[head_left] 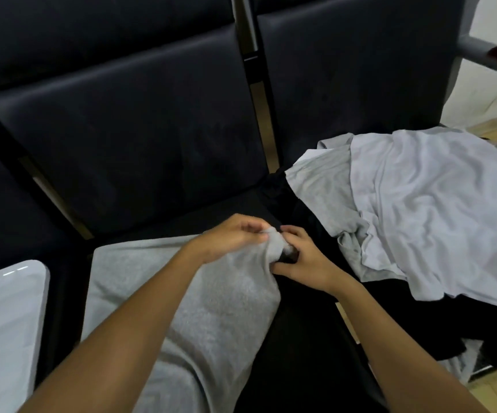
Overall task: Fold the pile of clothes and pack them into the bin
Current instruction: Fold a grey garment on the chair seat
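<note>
Forearms reach in from the bottom edge, mine, both bare; under the left one lies the grey fleece garment [211,302], spread across the seat in front of me and running down toward my lap; to its left, at the frame's edge, sits the white bin [5,323], its rounded corner showing, just beside the fleece with a dark strip of seat between. Up at the fleece's far corner, my left hand [229,239] has its fingers and thumb curled round a bunched tip of the grey cloth, pinching it up off the seat; my right hand [304,257] meets it there, fingers bent and tucked against the same tip, thumb low along the edge; whether those fingers truly grasp the cloth or only press it, I cannot tell. Right of my hands, the pile of clothes [420,204] covers the next seat; a pale grey shirt on top, a darker grey one peeking out beneath it, black fabric [310,323] under both and spilling toward my right wrist. Beyond everything, the dark padded chair backs [122,99] stand side by side; a metal armrest [479,52] crosses the top right corner.
</note>
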A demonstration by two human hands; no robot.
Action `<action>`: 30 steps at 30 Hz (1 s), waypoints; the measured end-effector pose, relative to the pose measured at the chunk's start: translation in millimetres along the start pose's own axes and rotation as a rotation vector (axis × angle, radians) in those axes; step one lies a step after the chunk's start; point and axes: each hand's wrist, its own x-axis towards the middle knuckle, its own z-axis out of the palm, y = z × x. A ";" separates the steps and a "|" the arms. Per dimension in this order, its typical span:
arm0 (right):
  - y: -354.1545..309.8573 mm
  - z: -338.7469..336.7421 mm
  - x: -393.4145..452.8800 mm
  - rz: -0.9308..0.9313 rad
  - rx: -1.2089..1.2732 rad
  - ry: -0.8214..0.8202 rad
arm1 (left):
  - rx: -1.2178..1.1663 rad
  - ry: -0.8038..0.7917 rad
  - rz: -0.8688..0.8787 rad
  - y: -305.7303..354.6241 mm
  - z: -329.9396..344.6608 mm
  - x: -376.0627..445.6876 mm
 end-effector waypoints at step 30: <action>-9.0 -125.2 -70.1 0.422 -0.290 0.266 | 0.017 0.280 0.037 83.3 33.2 107.0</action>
